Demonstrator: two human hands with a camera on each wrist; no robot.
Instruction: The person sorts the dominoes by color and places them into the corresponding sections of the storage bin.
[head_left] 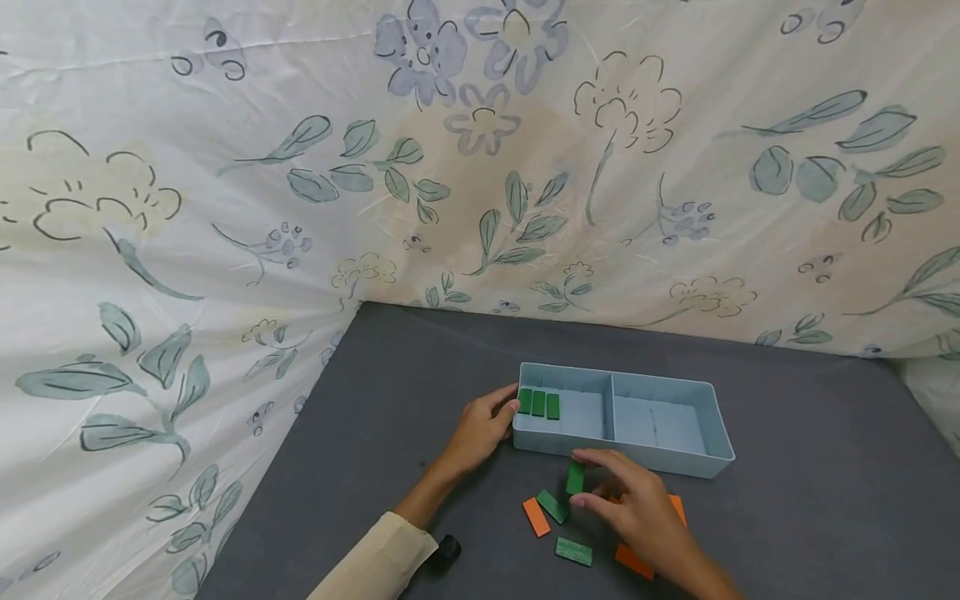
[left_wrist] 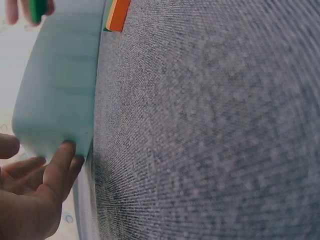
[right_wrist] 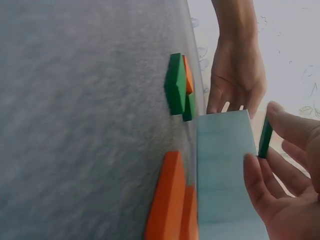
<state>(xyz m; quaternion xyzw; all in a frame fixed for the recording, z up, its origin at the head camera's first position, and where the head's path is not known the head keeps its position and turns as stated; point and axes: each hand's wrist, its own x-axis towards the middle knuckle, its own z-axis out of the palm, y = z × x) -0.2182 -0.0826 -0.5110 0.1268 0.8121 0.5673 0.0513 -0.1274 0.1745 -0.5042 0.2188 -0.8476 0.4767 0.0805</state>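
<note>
At the left end of the light blue two-part box, my left hand rests its fingertips against the end wall; in the left wrist view the fingers are spread on that wall. My right hand pinches a small green block between thumb and fingers, just in front of the box. The right wrist view shows this block held upright above the rim level. Three green blocks stand in a row at the left end of the box's left compartment.
On the dark grey table before the box lie two green blocks and an orange block. More orange blocks lie partly under my right hand. A small black object is by the left sleeve. Floral cloth hangs behind.
</note>
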